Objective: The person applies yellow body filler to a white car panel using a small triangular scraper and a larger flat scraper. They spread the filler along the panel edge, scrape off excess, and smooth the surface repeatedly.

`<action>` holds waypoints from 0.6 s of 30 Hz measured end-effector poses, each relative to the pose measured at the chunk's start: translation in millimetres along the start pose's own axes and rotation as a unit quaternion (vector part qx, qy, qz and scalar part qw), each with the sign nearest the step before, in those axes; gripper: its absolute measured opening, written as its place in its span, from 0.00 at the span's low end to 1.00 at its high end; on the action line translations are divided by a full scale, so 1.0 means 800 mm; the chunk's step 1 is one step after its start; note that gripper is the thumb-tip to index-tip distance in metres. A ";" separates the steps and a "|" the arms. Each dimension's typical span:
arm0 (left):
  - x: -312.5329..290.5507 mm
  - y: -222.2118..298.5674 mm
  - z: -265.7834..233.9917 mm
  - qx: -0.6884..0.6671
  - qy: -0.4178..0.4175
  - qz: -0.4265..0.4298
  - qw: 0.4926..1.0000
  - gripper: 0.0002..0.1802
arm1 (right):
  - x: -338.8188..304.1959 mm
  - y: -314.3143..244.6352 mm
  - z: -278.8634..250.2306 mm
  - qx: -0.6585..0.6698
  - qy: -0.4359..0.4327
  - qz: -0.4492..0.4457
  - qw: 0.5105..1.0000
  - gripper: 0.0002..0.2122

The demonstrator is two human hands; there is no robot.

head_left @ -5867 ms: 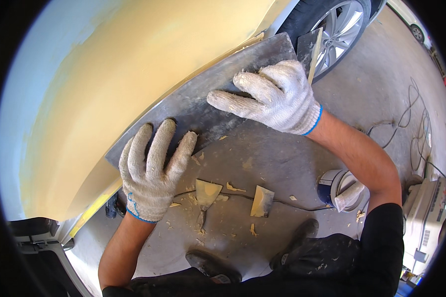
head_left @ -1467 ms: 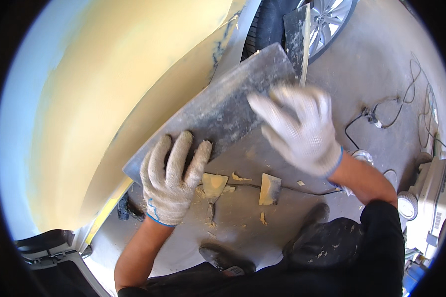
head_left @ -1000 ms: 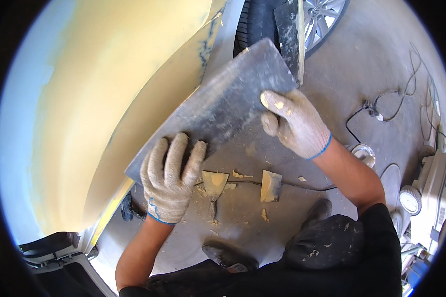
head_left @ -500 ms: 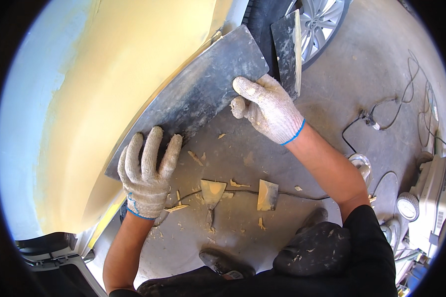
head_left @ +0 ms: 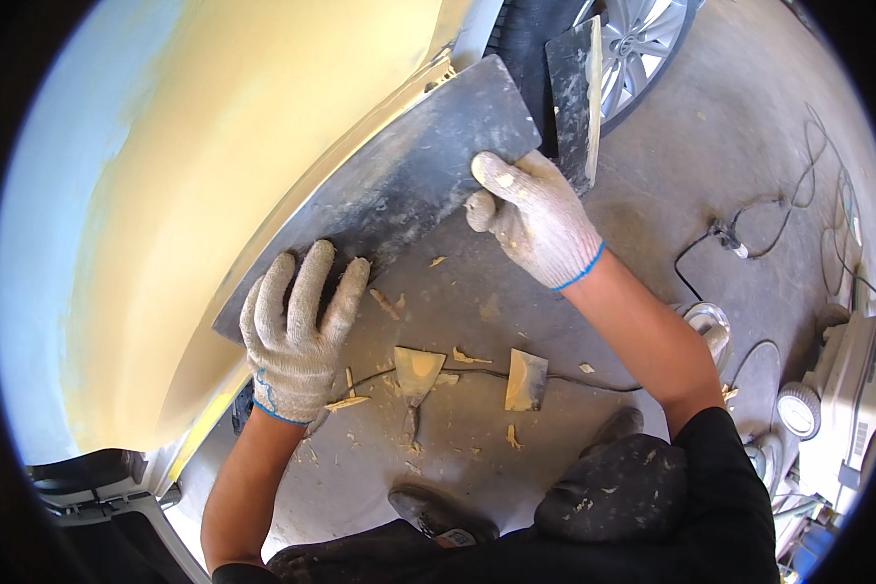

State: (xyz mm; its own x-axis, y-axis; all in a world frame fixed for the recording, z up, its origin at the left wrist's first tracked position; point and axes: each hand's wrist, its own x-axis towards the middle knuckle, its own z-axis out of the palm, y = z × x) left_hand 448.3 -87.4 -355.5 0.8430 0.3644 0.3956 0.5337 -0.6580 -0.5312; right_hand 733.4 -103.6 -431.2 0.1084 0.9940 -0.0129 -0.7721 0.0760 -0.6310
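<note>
Pose was two-handed, asymmetric.
Left hand (head_left: 297, 336) sat back-up, fingers (head_left: 309, 282) spread, left forearm (head_left: 251, 487) near vertical. Right hand (head_left: 545, 214) gripped, thumb (head_left: 498, 175) on top, other fingers mostly hidden; right forearm (head_left: 642, 326) slanted up-left.

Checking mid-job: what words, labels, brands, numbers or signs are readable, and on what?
None readable.
Wheel hub: mark too small to read.
Left shoe: pale patch too small to read.
White machine: any lettering too small to read.
Dark sheet: smears, no lettering visible.
</note>
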 end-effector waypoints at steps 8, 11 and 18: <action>0.000 -0.005 -0.006 0.006 0.012 -0.007 1.000 0.29 | 0.005 -0.003 0.010 0.008 -0.022 -0.018 1.000 0.11; 0.006 -0.008 -0.006 0.001 0.016 -0.007 1.000 0.30 | 0.011 -0.004 0.010 0.010 -0.020 -0.026 0.999 0.11; 0.004 -0.011 -0.005 0.018 0.015 -0.005 1.000 0.31 | 0.015 -0.003 0.012 0.021 -0.033 -0.028 0.999 0.11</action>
State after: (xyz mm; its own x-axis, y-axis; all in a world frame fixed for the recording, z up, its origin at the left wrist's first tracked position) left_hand 445.7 -83.0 -346.8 0.8357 0.3509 0.4224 0.5444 -0.6308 -0.5529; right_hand 730.3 -90.8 -422.2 0.1120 0.9911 0.0725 -0.7913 0.1331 -0.5967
